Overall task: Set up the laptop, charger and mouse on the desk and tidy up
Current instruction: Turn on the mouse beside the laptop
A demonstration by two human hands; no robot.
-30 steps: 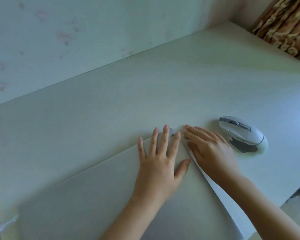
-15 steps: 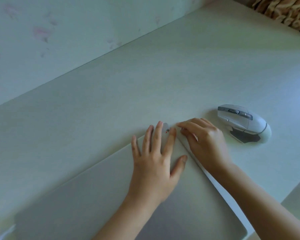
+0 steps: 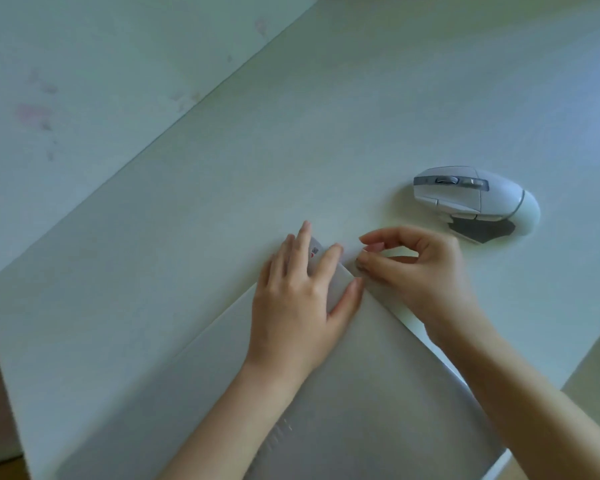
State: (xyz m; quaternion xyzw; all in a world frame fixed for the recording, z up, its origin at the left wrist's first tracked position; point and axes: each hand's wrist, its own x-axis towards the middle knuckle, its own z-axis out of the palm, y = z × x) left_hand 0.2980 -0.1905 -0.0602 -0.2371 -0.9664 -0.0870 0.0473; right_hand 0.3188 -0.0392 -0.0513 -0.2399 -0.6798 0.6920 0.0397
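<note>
A closed silver laptop (image 3: 378, 375) lies at an angle on the white desk (image 3: 291, 150), its far corner pointing away from me. My left hand (image 3: 295, 299) lies flat on that corner with its fingers spread, beside a small sticker (image 3: 314, 251). My right hand (image 3: 423, 268) is curled at the laptop's right edge just below the corner. Its thumb tip sits on the edge and its forefinger is arched above it. A white and grey mouse (image 3: 475, 202) sits on the desk just beyond my right hand. No charger is in view.
A pale wall (image 3: 84, 81) runs along the desk's far side. The desk's left edge (image 3: 0, 358) and near right edge (image 3: 589, 348) drop off to the floor. Bare desk surface stretches behind the laptop and the mouse.
My right hand has gone from lying flat beside the laptop's corner to a curled pinch at its edge. My left hand stays flat on the corner. The view has moved closer.
</note>
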